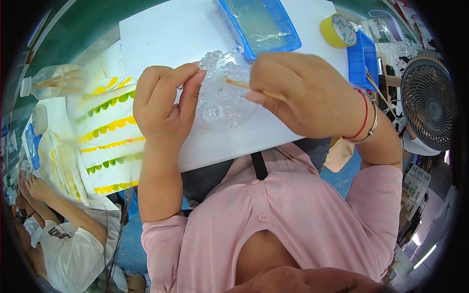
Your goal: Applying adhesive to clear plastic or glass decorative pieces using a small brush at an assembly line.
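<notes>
the left hand (163, 100) pinches narrowly, thumb against forefinger, and appears to hold one clear beaded piece (211, 58) at its fingertips; the right hand (298, 93) is curled round one wooden stick (237, 83). the relation that counts is between stick and piece: the piece lies up and to the right of the left fingertips, its long axis seeming to slant toward the upper right, while the stick points from the right hand leftward and slightly up, its tip near the underside of the piece. whether the two touch i cannot tell, as the clear material blurs there. the left hand is nearer the piece; the right comes near it only through the stick. below both, one round clear dish (201, 123) carries several loose clear pieces (213, 115), too see-through to count surely. just beyond is one blue tray (296, 45) with pale liquid in it. farther right stand one yellow tape roll (338, 31), one small blue bin (358, 61) and one round fan (432, 102); well off to the left, one clear bottle (51, 81) has thin sticks inside.
</notes>
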Motion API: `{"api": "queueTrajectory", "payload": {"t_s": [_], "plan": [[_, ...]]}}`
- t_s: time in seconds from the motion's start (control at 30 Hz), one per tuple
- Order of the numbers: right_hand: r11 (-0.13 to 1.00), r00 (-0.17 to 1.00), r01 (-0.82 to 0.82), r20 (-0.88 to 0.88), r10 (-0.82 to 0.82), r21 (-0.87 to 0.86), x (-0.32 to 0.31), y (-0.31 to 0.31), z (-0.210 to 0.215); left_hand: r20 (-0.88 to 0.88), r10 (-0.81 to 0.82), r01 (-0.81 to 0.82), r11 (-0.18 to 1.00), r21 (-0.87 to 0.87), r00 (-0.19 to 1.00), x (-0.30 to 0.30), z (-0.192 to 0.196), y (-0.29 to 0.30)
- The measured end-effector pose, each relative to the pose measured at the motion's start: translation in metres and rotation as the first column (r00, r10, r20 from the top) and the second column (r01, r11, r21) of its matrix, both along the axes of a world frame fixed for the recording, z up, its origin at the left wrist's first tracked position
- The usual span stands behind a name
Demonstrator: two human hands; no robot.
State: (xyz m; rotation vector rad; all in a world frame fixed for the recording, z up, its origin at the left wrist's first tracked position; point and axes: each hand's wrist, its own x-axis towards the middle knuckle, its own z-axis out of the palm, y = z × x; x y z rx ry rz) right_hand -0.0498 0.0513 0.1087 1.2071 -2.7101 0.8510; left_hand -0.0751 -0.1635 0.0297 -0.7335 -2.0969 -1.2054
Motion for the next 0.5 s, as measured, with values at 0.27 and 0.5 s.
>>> {"api": "queueTrajectory", "payload": {"t_s": [0.27,0.5], "plan": [[0.992,0.996,0.019,-0.079,-0.028,-0.122,0.011,0.007,-0.018,0.042,-0.024,0.025,0.999,-0.029,0.999,-0.001,0.006,0.001],[0.988,0.999,0.053,0.004,-0.053,-0.147,0.02,0.012,-0.011,0.022,0.001,-0.001,1.0,-0.006,1.0,0.001,0.001,0.004]]}}
